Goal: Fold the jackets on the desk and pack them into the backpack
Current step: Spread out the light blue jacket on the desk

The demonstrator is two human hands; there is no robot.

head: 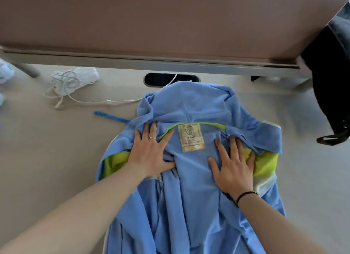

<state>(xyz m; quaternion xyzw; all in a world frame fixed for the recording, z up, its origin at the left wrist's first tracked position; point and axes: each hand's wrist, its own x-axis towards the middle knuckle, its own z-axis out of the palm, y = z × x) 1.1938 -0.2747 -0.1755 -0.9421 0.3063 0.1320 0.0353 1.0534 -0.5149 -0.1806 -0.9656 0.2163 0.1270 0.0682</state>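
Note:
A light blue jacket (191,197) with lime-green trim lies spread on the desk (56,159), hood toward the far edge, its beige neck label (191,138) facing up. My left hand (151,151) presses flat on the fabric left of the label, fingers straight and spread. My right hand (233,164) presses flat on the fabric right of the label, next to a yellow-green panel. A dark backpack (331,94) stands at the desk's right edge, partly out of frame, a strap trailing onto the desk.
A white cable (91,102) runs from a white bundle (75,79) at the back left into a dark cable slot (170,79). The jacket's blue drawstring (111,116) lies left of the hood. A partition rail runs along the desk's far edge.

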